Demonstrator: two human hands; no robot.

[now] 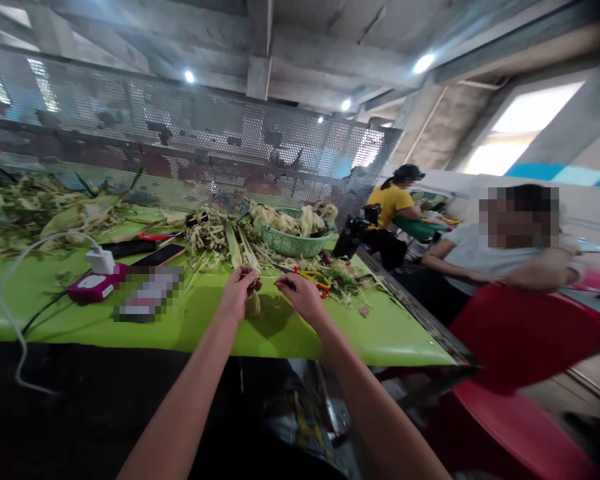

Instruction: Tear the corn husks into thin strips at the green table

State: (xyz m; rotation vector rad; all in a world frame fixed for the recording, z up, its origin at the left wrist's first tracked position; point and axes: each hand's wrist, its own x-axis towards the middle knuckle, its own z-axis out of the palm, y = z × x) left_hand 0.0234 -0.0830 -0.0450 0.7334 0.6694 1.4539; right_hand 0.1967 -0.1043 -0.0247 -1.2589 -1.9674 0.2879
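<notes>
Above the green tabletop [180, 333], my left hand [241, 292] is closed on a bundle of pale husk [253, 305] whose lower end hangs below the fingers. My right hand [299, 291] is pinched at the other end of a thin pale strand [269, 277] that runs between both hands. Scissors with yellow and red handles [316, 277] lie just behind my right hand. Beyond the hands, a green plastic basket [298, 244] holds pale husks, and a heap of dry strips [213, 237] sits to its left.
A magenta power block [93, 285] with a white charger, phones [161, 256] and red-handled scissors [157, 236] lie at left. More husks [25, 207] are behind. A black object [349, 238] stands right of the basket. Two people sit at right, near a red chair [525, 333].
</notes>
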